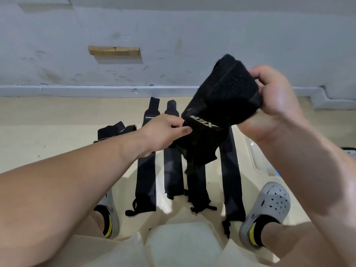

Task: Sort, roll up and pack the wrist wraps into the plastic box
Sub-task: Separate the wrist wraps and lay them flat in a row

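A black wrist wrap (pixel 217 105) with white lettering is held up in the air between my hands. My right hand (pixel 277 99) grips its upper velcro end, fingers curled round it. My left hand (pixel 165 132) pinches its lower left edge between thumb and fingers. Below, several long black wrist wraps (pixel 146 174) lie flat and parallel on the cream floor, thumb loops toward me. A folded black wrap (pixel 113 130) lies at the left behind my left forearm. The clear plastic box (pixel 258 160) sits at the right, mostly hidden by my right arm.
My feet in grey clogs (pixel 269 209) stand either side of the laid-out wraps. A grey-white wall with a baseboard (pixel 77 90) runs across the back, with a wooden strip (pixel 113 50) fixed on it. A dark object (pixel 349 151) shows at the right edge.
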